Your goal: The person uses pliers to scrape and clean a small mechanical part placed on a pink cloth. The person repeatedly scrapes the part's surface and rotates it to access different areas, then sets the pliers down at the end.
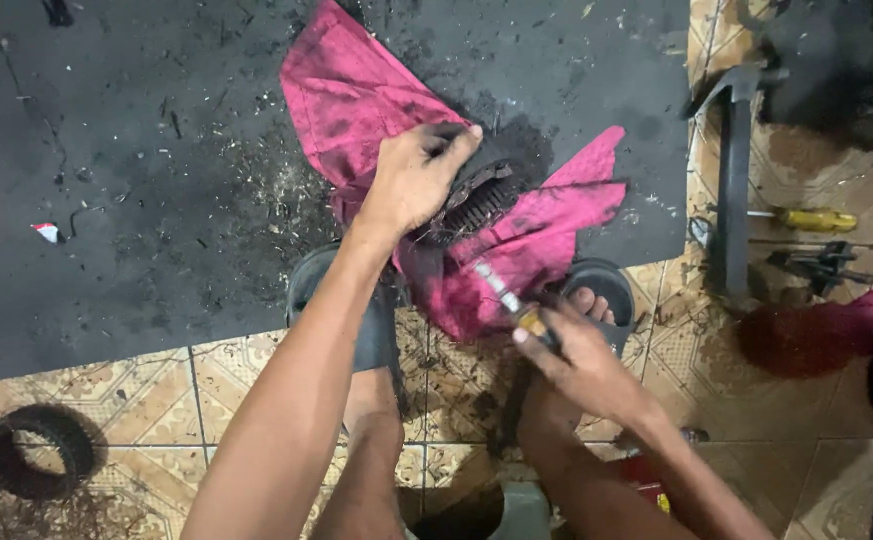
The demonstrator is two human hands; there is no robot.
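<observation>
Greasy round toothed part (476, 200) sits on a magenta rag (516, 250) at the near edge of the black floor mat (136, 200). Left hand (411, 180) clamps down on it, fingers curled over the top. Right hand (576, 360) is wrapped tight around a small screwdriver (506, 295), tip toward the part.

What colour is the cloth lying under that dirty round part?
The crumpled cloth is magenta pink with dark greasy stains, seen best in the head view.

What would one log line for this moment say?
left hand: pressing on dirty round ribbed part | right hand: holding small tool, tip toward part | under part: magenta cloth on dark mat
</observation>
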